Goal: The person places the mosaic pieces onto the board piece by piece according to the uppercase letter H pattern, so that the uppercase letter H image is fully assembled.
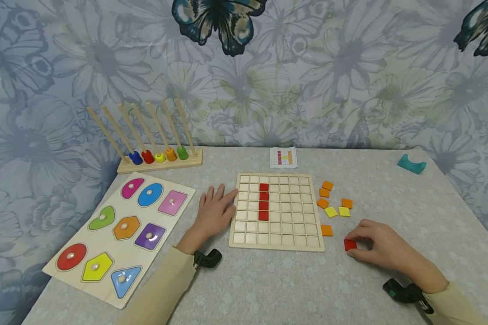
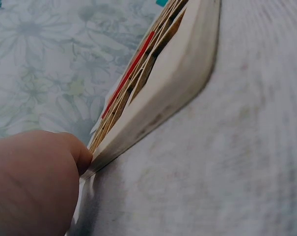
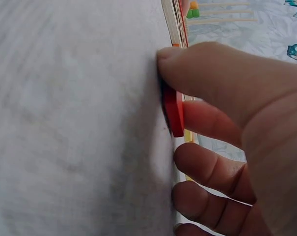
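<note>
A wooden grid board lies flat on the table, with a column of several red tiles in its cells. My left hand rests on the table at the board's left side, fingers spread; in the left wrist view its thumb touches the board's edge. To the right of the board, my right hand pinches a red square tile between thumb and index finger, low over the table. Orange tiles and two yellow tiles lie loose between the board and my right hand.
A printed pattern card lies behind the board. On the left are a knobbed shape puzzle and a peg stand with coloured beads. A teal curved piece sits at the far right, before the patterned wall covering.
</note>
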